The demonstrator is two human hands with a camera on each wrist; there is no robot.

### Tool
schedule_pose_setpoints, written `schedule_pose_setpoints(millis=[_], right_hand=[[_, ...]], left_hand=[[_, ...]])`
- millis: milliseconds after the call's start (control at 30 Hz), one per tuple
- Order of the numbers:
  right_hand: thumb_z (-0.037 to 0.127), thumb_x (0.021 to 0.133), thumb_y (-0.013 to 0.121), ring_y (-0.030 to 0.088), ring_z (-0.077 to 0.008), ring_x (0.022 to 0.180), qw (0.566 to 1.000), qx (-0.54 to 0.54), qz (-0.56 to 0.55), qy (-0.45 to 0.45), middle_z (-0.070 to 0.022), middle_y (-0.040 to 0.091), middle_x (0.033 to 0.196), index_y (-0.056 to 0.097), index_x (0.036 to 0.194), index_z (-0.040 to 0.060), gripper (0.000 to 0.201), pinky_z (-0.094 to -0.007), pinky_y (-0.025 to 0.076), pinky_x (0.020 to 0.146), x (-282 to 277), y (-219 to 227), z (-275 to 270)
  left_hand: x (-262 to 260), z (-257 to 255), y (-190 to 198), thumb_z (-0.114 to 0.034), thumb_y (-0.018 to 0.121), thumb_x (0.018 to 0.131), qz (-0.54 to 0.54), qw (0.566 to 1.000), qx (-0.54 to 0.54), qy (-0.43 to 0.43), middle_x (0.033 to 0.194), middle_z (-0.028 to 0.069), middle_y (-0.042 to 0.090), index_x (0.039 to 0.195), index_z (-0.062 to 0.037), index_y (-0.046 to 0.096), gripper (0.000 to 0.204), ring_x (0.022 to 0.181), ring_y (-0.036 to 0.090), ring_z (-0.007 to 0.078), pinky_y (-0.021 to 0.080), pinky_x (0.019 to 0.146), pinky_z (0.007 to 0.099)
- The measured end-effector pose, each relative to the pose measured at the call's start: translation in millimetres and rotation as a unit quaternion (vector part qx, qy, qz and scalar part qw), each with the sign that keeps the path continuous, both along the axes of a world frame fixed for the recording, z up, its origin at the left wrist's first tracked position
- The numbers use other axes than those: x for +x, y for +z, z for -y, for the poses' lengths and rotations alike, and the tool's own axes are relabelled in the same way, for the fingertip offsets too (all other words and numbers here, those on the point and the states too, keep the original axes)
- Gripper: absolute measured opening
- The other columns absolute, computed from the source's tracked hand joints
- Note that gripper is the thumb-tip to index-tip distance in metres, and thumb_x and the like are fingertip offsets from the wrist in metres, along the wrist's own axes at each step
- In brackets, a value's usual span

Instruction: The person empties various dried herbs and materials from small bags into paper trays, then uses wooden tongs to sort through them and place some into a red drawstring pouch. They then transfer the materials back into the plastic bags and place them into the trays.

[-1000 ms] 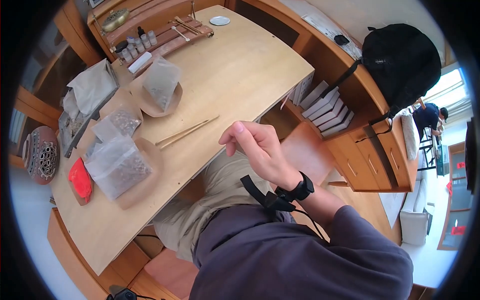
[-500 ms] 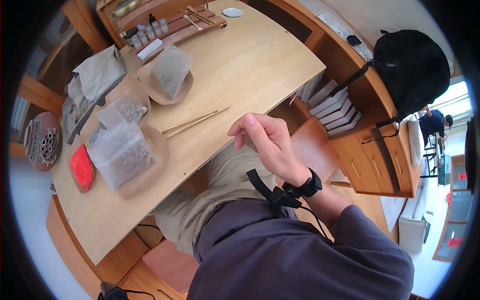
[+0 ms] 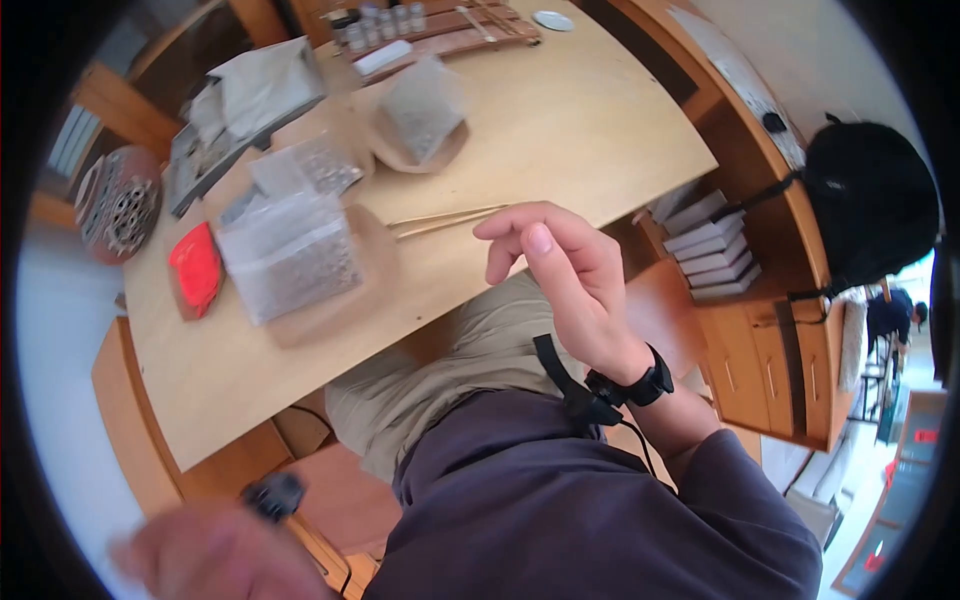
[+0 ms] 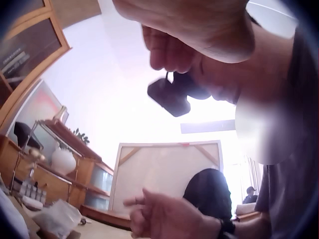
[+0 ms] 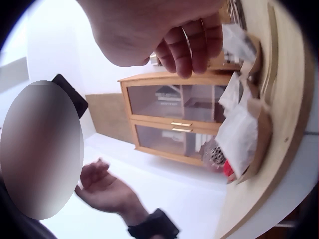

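My right hand hovers at the table's front edge, fingers loosely bent, holding nothing. Just beyond its fingertips lie long brass tweezers, apart from the hand. Blurred at the lower left of the head view is my left hand, raised off to the table's side. The right wrist view shows that left hand empty, with fingers relaxed. On brown paper to the left lie clear zip bags of small bits, a large one in front and another behind it. A third bag sits in a brown paper holder.
A red pouch lies near the table's left side, beside a patterned pot. Behind are a grey tray with white cloth and a wooden rack with small bottles. Right of the table stand a black backpack and stacked boxes.
My left hand has come into the head view at the lower left. The head view has shifted, so the table's things appear further right. My right hand stays loosely bent and empty.
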State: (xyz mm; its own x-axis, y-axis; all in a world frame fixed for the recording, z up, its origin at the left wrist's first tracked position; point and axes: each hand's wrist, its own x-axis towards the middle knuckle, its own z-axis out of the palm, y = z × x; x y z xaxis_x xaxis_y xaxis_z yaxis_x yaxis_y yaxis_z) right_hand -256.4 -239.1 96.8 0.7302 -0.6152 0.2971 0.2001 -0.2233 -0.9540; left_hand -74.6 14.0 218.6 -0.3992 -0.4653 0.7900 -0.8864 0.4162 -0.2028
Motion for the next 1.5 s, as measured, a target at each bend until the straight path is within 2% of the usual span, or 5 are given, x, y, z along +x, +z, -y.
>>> schedule_pose_setpoints(millis=[333, 633, 967, 1233, 1500], right_hand=[[0.051, 0.111, 0.035, 0.048, -0.0251, 0.119, 0.845, 0.417, 0.142, 0.304, -0.0132, 0.049, 0.131, 0.044, 0.152, 0.0063, 0.061, -0.041, 0.041, 0.107, 58.8, 34.1, -49.5], [0.081, 0.1, 0.035, 0.016, -0.0422, 0.161, 0.974, 0.081, 0.116, 0.175, -0.0235, 0.012, 0.175, 0.02, 0.169, 0.0098, 0.1, -0.0548, 0.021, 0.127, 27.2, 40.4, -57.7], [0.022, 0.086, 0.078, 0.044, -0.0432, 0.148, 0.889, -0.456, 0.026, 0.037, -0.0153, 0.052, 0.158, 0.07, 0.138, 0.0119, 0.053, -0.056, 0.035, 0.12, 60.9, -2.1, -38.3], [0.005, 0.094, 0.072, 0.068, -0.0301, 0.116, 0.972, -0.222, -0.072, -0.019, -0.017, 0.071, 0.125, 0.07, 0.126, 0.0028, 0.033, -0.0394, 0.054, 0.1, 35.2, -22.6, -25.9], [0.002, 0.096, 0.07, 0.071, -0.019, 0.09, 0.982, -0.168, -0.087, -0.015, -0.0106, 0.074, 0.102, 0.073, 0.116, 0.0008, 0.02, -0.0304, 0.056, 0.079, 22.5, -19.0, -27.7]], left_hand=[[-22.3, 134.0, -104.7, -0.05, 0.052, 0.104, -0.021, 0.991, -0.023, -0.133, 0.141, 0.0158, 0.059, 0.14, -0.0053, 0.054, 0.057, 0.132, 0.055, 0.0273, 0.036, 0.119, 0.0405], [18.1, 148.8, -132.9, -0.05, 0.055, 0.102, -0.269, 0.962, 0.04, 0.013, 0.154, 0.018, 0.052, 0.156, -0.0055, 0.045, 0.071, 0.144, 0.047, 0.0358, 0.032, 0.122, 0.0505], [-8.3, 107.0, -106.5, -0.056, 0.031, 0.114, -0.788, 0.416, 0.245, -0.382, 0.157, 0.0198, 0.046, 0.158, -0.0008, 0.037, 0.071, 0.145, 0.048, 0.0292, 0.035, 0.124, 0.0436], [10.4, -6.1, -153.7, -0.031, 0.053, 0.111, -0.734, 0.637, 0.233, -0.042, 0.119, 0.0181, 0.073, 0.131, 0.0056, 0.062, 0.043, 0.113, 0.072, 0.0315, 0.056, 0.099, 0.0432], [2.2, -67.1, -186.2, -0.016, 0.058, 0.109, -0.811, 0.562, 0.102, 0.128, 0.102, 0.0075, 0.072, 0.122, 0.0017, 0.068, 0.024, 0.092, 0.07, 0.0153, 0.057, 0.086, 0.0314]])
